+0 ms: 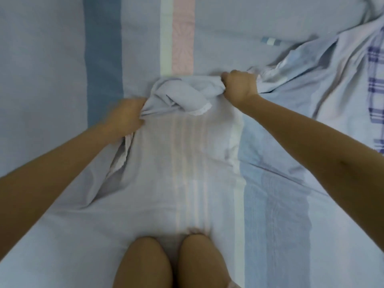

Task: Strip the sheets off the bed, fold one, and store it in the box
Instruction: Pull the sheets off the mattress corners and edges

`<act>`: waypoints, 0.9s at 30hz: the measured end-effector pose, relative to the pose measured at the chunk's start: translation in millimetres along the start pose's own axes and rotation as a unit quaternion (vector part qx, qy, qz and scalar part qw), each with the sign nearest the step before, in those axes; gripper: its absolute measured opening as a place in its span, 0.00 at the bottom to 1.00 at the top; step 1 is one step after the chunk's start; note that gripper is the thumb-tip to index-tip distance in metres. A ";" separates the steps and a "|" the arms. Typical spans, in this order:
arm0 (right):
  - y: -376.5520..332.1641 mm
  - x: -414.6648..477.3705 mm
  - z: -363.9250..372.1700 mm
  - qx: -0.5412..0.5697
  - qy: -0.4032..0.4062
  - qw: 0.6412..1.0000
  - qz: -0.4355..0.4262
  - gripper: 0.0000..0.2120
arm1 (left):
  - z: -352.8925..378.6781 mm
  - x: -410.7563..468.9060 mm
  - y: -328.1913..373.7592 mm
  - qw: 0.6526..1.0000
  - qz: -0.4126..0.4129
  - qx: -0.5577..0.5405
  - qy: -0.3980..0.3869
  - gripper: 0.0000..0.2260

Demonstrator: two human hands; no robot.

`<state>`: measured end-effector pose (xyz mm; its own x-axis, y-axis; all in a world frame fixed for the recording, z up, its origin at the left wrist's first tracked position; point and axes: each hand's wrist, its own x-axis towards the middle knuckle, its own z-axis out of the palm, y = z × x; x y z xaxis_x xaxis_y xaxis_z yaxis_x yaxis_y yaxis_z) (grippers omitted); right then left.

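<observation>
The pale lilac-blue cotton sheet (187, 163), faintly striped in pink and green, lay through the centre and lower half of the frame, and its far edge (178, 96) was gathered into a loose twisted bunch just above the middle. The left hand (126, 119), blurred, had its fingers curled round the left end of that bunch. The right hand (239, 88) was closed in a fist on the right end, a little higher in the frame.

The step looked like an early fold, with the far edge being drawn across the sheet. To do it well, the twist between the hands probably needed shaking out first, so that the hem ran straight and taut. The two grips would then want levelling before the edge was laid down square on the near edge.

Under it lay a flat bed sheet with wide blue, pale green and pink stripes (104, 48), filling the upper left. A crumpled white cloth with purple checks (374, 84) lay at the right edge, touching the folded sheet's side. It would be better kept clear of the fold. Bare knees (145, 260) rested on the sheet at the bottom centre. No box was in view.
</observation>
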<state>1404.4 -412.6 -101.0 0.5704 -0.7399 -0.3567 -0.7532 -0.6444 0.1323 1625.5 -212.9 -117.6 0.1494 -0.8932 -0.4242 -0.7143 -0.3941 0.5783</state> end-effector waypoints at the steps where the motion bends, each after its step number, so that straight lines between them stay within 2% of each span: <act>1: -1.5 9.2 -4.9 0.019 0.021 0.999 0.023 0.14 | -7.2 7.4 -5.7 0.999 -0.007 -0.028 0.042 0.18; 4: -12.2 40.5 -18.0 0.053 0.026 0.997 0.059 0.15 | -27.7 26.5 -12.1 0.993 -0.035 -0.036 0.106 0.12; 7: -27.6 74.6 -22.4 0.128 0.043 0.988 0.081 0.14 | -42.3 39.2 -29.4 0.982 -0.073 0.017 0.171 0.12; 13: -55.8 126.1 -37.4 0.333 0.115 0.930 0.100 0.13 | -58.5 72.0 -74.9 0.951 -0.110 0.021 0.287 0.07; 15: -70.4 148.4 -53.1 0.415 0.154 0.889 0.116 0.13 | -77.6 83.3 -87.2 0.925 -0.135 0.016 0.355 0.08; 17: -78.4 163.7 -68.8 0.492 0.178 0.844 0.113 0.13 | -103.0 94.9 -96.0 0.882 -0.192 -0.011 0.431 0.08; 18: -82.5 172.2 -75.9 0.497 0.194 0.840 0.095 0.14 | -118.4 99.9 -102.8 0.859 -0.224 -0.037 0.459 0.09; 20: -94.3 184.9 -86.6 0.486 0.221 0.844 0.046 0.22 | -145.8 104.8 -120.4 0.834 -0.267 -0.057 0.480 0.11; 22: -112.1 186.5 -89.8 0.439 0.201 0.876 -0.001 0.33 | -157.5 95.9 -133.4 0.860 -0.286 0.039 0.422 0.20; 23: -119.7 183.2 -87.3 0.392 0.175 0.903 -0.015 0.36 | -154.9 88.2 -134.5 0.880 -0.272 0.095 0.379 0.25; 25: -133.6 173.9 -76.8 0.296 0.116 0.947 -0.043 0.38 | -140.9 70.5 -133.5 0.905 -0.230 0.170 0.316 0.34; 27: -147.6 162.9 -68.8 0.238 0.103 0.964 -0.059 0.38 | -122.1 52.7 -130.8 0.915 -0.192 0.190 0.300 0.37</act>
<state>1631.0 -451.3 -115.1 0.6770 -0.7216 -0.1448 -0.7165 -0.6012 -0.3540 1810.3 -234.8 -130.5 0.7065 -0.7074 -0.0210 -0.6991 -0.7022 0.1346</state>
